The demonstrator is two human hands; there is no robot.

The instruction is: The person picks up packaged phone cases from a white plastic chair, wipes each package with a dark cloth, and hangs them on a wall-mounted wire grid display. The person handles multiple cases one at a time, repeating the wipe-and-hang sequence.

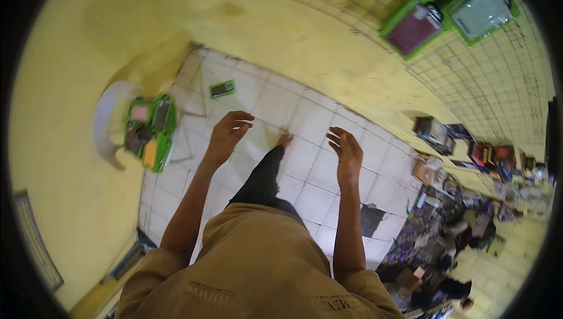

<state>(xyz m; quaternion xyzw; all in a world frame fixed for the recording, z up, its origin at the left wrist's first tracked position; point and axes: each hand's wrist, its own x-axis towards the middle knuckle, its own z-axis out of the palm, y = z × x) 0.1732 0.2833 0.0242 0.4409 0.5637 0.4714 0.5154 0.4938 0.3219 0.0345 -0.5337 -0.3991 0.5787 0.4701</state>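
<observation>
My left hand [226,137] is held out in the air over the tiled floor, its fingers loosely bent and nothing in them. Level with it, my right hand [347,153] hovers apart on the other side, also bare, fingers slightly curved and spread. Neither touches anything. Nearest to the left hand, a small green package with a dark item [222,89] lies on the floor beyond it. To the left, several green-edged packages [158,116] are heaped on a white chair [108,113]; their contents look grey, pink and orange.
A wire grid [492,66] on the yellow wall holds green-framed packs, one with a maroon item [415,30] and one pale [482,12]. A dark patch [371,220] marks the white tiles. Mixed goods and a patterned purple cloth [413,225] crowd the lower right.
</observation>
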